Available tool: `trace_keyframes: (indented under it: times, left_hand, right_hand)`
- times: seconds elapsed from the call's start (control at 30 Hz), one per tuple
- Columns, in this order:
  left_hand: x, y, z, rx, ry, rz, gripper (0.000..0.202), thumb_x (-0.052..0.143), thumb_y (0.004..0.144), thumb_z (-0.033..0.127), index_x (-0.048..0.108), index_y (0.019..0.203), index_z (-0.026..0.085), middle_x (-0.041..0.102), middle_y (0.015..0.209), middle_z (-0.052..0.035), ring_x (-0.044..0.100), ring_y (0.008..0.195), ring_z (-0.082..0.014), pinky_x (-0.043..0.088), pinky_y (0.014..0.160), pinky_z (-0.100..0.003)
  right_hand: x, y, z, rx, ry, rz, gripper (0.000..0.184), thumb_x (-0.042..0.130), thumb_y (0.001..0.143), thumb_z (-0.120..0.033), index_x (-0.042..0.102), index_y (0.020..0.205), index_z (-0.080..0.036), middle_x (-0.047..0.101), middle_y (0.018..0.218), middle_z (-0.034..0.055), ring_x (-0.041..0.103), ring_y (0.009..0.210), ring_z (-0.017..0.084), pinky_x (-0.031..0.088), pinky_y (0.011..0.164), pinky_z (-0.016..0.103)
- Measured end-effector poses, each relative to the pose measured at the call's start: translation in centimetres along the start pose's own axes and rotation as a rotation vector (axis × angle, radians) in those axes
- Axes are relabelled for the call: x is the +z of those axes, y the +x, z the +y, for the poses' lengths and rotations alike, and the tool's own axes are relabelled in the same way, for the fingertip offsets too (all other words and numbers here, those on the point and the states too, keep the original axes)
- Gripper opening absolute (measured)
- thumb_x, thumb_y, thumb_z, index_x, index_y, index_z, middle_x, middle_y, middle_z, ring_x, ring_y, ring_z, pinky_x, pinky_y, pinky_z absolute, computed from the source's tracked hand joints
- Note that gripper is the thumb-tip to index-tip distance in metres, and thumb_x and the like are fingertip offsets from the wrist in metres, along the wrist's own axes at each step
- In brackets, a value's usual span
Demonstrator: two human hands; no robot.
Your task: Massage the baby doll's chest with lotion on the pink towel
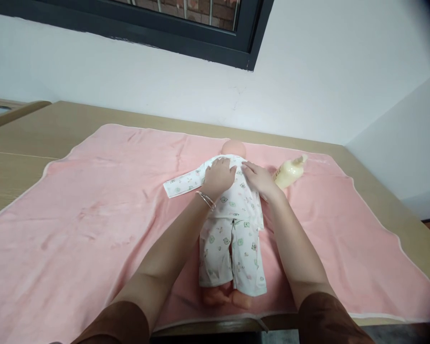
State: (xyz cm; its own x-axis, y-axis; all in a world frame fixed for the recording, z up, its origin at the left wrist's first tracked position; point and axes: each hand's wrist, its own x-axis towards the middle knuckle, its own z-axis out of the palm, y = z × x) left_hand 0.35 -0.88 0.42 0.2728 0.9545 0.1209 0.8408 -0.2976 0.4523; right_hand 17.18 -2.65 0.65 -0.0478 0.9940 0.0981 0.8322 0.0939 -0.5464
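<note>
1. Brown sleeves (112, 327), one to each side of the doll (236, 200), with bare forearms (172, 248) extended along both flanks.
2. Near edge of the wooden table (75, 119), just short of the doll's feet (215, 296).
3. Pink blanket (93, 205) with a pale border, spread beneath the doll and well out to both sides, widest to the left; softly wrinkled.
4. Stretched lengthwise on that blanket, feet nearest: the doll, in white trousers (215, 253) and a matching white shirt (241, 191), both with small green and pink prints. Face up or face down, cannot tell.
5. Thin metal bracelet (207, 199) around the left wrist, beside the doll's left flank.
6. Left hand (220, 177) laid palm down on the doll's upper left, fingers slightly spread, thumb out towards the middle; pinching nothing visible. Just beyond, one shirt sleeve (184, 183) stuck out to the left.
7. Right hand (260, 179) on the doll's upper right, fingers nearly straight, tips resting on the shirt; whether gripping any cloth, cannot tell.
8. Pale yellow bottle (289, 173), tilted over on the blanket to the doll's right, lower end hidden behind the right hand.
9. Rounded head (234, 148), at the doll's far end.
10. Beyond the doll, white wall (157, 86); higher up, dark window frame (165, 33), with bars and brickwork behind.
</note>
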Motion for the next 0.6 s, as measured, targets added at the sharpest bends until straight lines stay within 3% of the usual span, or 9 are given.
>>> trace_keyframes:
  times: [0.07,0.13,0.27,0.37,0.43,0.5,0.6]
  left_hand:
    - [1.0,0.2,0.1,-0.03,0.018,0.071,0.045,0.034,0.108,0.038,0.054,0.144,0.021,0.055,0.158,-0.0122,0.046,0.15,-0.028,0.032,0.128,-0.053]
    - [0.9,0.0,0.2,-0.022,0.045,0.045,0.047,0.034,0.108,0.038,0.051,0.148,0.02,0.051,0.162,-0.0131,0.041,0.153,-0.0294,0.03,0.129,-0.056]
    - [-1.9,-1.5,0.5,0.097,0.16,-0.149,0.048,0.04,0.107,0.038,0.055,0.143,0.011,0.051,0.158,-0.0217,0.045,0.15,-0.0355,0.04,0.121,-0.053]
    - [-3.8,-2.1,0.4,0.222,0.173,-0.297,0.044,0.035,0.108,0.037,0.065,0.128,0.012,0.065,0.138,-0.0195,0.062,0.13,-0.0319,0.048,0.113,-0.046]
    - [-3.9,-1.8,0.1,0.245,0.129,-0.339,0.045,0.03,0.109,0.036,0.067,0.123,0.014,0.069,0.133,-0.0166,0.066,0.125,-0.0281,0.049,0.112,-0.042]
    - [-3.1,-1.2,-0.4,0.194,0.087,-0.291,0.046,0.029,0.109,0.035,0.065,0.129,0.016,0.064,0.143,-0.0161,0.061,0.134,-0.0276,0.046,0.116,-0.043]
    - [-1.6,-0.3,-0.9,0.068,0.067,-0.141,0.051,0.029,0.109,0.041,0.052,0.148,0.017,0.046,0.165,-0.0161,0.042,0.154,-0.0297,0.036,0.125,-0.053]
  right_hand:
    - [1.2,0.9,1.0,0.009,-0.045,0.025,0.051,0.035,0.107,-0.042,0.059,0.147,-0.023,0.053,0.162,0.0098,0.043,0.154,0.03,0.029,0.126,0.058]
    - [1.7,1.1,1.1,0.009,-0.089,0.023,0.052,0.034,0.107,-0.041,0.054,0.151,-0.023,0.048,0.166,0.0113,0.037,0.158,0.03,0.024,0.127,0.064]
    - [0.6,-0.4,-1.4,-0.025,-0.252,-0.032,0.041,0.034,0.105,-0.031,0.067,0.128,-0.02,0.068,0.143,0.0173,0.058,0.138,0.035,0.034,0.119,0.063]
    - [-0.4,-1.9,-3.7,-0.026,-0.376,-0.089,0.033,0.037,0.103,-0.028,0.069,0.105,-0.021,0.078,0.116,0.0159,0.071,0.112,0.035,0.036,0.114,0.061]
    - [-0.5,-2.3,-4.4,-0.018,-0.389,-0.094,0.033,0.037,0.103,-0.028,0.069,0.099,-0.022,0.079,0.112,0.0153,0.071,0.109,0.035,0.038,0.113,0.06]
    - [-0.2,-2.0,-4.0,-0.02,-0.344,-0.069,0.037,0.034,0.105,-0.032,0.07,0.105,-0.022,0.078,0.12,0.016,0.07,0.116,0.036,0.039,0.113,0.061]
    - [0.6,-0.7,-1.9,-0.013,-0.225,0.002,0.046,0.03,0.108,-0.039,0.066,0.132,-0.022,0.068,0.145,0.0151,0.058,0.14,0.036,0.034,0.119,0.065]
